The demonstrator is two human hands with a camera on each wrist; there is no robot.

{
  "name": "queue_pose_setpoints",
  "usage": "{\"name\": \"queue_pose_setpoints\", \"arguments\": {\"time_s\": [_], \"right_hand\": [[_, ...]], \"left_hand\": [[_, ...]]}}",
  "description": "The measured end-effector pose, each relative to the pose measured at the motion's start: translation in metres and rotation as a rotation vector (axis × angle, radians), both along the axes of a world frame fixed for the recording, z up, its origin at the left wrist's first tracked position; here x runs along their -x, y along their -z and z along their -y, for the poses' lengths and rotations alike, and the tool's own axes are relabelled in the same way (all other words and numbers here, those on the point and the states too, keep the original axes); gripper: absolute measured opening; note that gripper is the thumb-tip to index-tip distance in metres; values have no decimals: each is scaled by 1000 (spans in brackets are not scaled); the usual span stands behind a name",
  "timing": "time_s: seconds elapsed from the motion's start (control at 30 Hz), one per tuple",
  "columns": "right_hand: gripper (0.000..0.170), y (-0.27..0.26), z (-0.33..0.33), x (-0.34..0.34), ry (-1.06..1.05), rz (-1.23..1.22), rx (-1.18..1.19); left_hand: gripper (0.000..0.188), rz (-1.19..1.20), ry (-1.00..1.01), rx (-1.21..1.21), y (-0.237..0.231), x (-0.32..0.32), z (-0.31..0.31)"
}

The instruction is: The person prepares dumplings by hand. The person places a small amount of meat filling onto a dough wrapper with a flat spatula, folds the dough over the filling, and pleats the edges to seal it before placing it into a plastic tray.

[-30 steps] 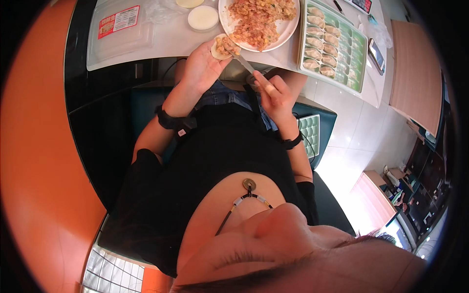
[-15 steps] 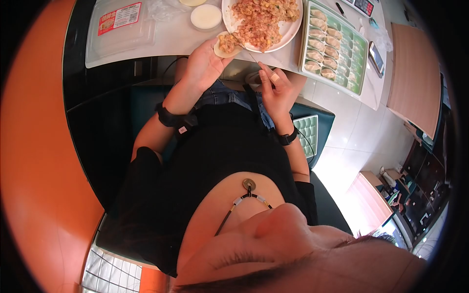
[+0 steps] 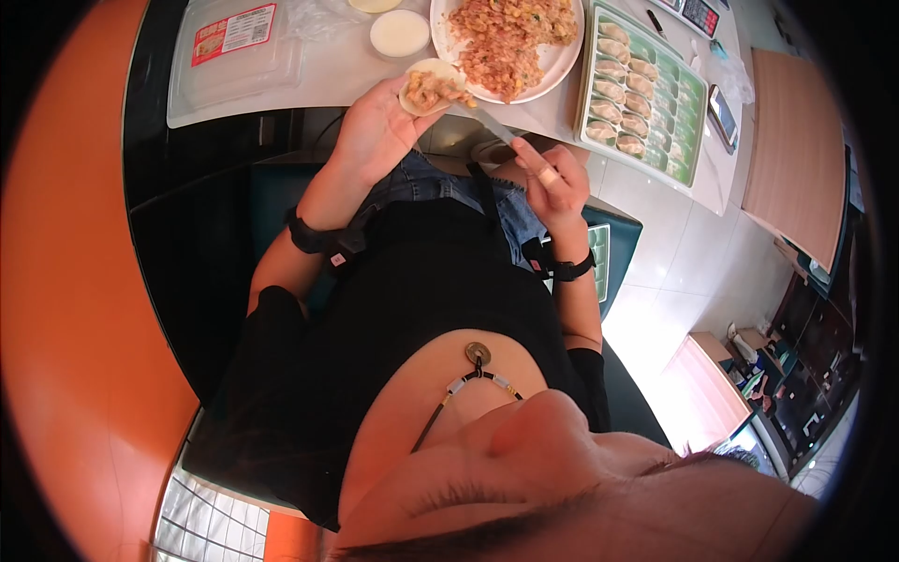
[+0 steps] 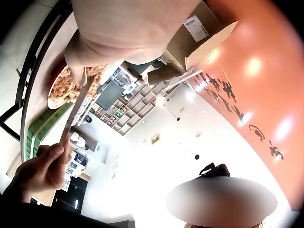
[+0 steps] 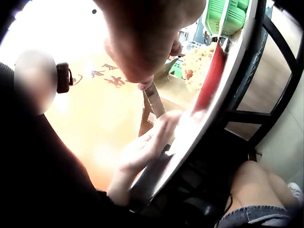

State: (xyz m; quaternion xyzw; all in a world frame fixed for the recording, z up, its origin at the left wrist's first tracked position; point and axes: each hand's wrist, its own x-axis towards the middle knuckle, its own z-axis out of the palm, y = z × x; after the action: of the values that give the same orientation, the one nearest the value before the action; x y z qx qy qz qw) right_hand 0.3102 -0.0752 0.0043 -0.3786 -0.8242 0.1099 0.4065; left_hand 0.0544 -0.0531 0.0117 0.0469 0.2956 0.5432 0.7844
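My left hand (image 3: 376, 133) holds a round dumpling wrapper (image 3: 408, 101) at its fingers, palm facing up, just off the table's near edge. A lump of meat filling (image 3: 433, 91) lies on the wrapper. In my right hand (image 3: 554, 187) is a narrow, flat metal spatula (image 3: 494, 125), gripped at its handle with the index finger along it. Its far end, with some filling on it, is right at the wrapper's right edge. The left wrist view shows the spatula (image 4: 75, 114) reaching toward the left thumb, the wrapper mostly hidden behind that hand.
A white plate (image 3: 568, 75) of meat filling stands beyond the hands. To its right is a green compartment tray (image 3: 688, 122) with rows of dumplings. A stack of wrappers (image 3: 400, 34), a clear plastic lid (image 3: 201, 94) and a phone (image 3: 722, 114) lie on the table.
The spatula has drawn back from the middle of the filling to the wrapper's right edge. My right hand has shifted right and slightly nearer the body; the left still holds the wrapper.
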Motion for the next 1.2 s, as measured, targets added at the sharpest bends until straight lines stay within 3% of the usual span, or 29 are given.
{"name": "queue_pose_setpoints", "arguments": {"time_s": [0.07, 0.27, 0.33, 0.37, 0.4, 0.47, 0.6, 0.67, 0.77, 0.97, 1.0, 1.07, 1.2], "right_hand": [[40, -4, -4, -1, 25, -25, -12], [38, -23, -19, -5, -76, 240, -120], [33, -24, -22, -10, -13, 9, -30], [21, -27, -26, -8, 50, -57, -27], [21, -33, -27, -7, 50, -55, -26], [13, -47, -28, -3, 83, -198, 286], [8, -47, -40, 12, 163, -96, 396], [8, -37, -47, 9, 166, -193, 435], [10, -32, -54, 0, 175, -430, 672], [10, -45, -61, 5, 252, -340, 781], [10, -51, -58, 6, 251, -340, 777], [7, -67, -49, 8, 229, -140, 374], [10, -80, -33, 12, 339, -160, 247]], "left_hand": [[45, 20, 21, -18, -1, 0, -4], [46, 25, 71, -38, -14, -5, -9], [46, 23, 71, -42, -15, -6, -10], [46, 12, 78, -43, -15, -6, -10], [47, 2, 87, -43, -15, -7, -10], [47, 5, 97, -31, -17, -9, -11], [47, 48, 136, -78, -14, -10, -11], [47, 49, 142, -84, -12, -10, -13], [49, 32, 155, -100, -16, -10, -14], [50, 43, 168, -135, -20, -14, -21], [49, 56, 162, -131, -16, -13, -23], [48, 63, 147, -104, -14, -14, -23], [45, 74, 105, -99, -17, -16, -25]]}}
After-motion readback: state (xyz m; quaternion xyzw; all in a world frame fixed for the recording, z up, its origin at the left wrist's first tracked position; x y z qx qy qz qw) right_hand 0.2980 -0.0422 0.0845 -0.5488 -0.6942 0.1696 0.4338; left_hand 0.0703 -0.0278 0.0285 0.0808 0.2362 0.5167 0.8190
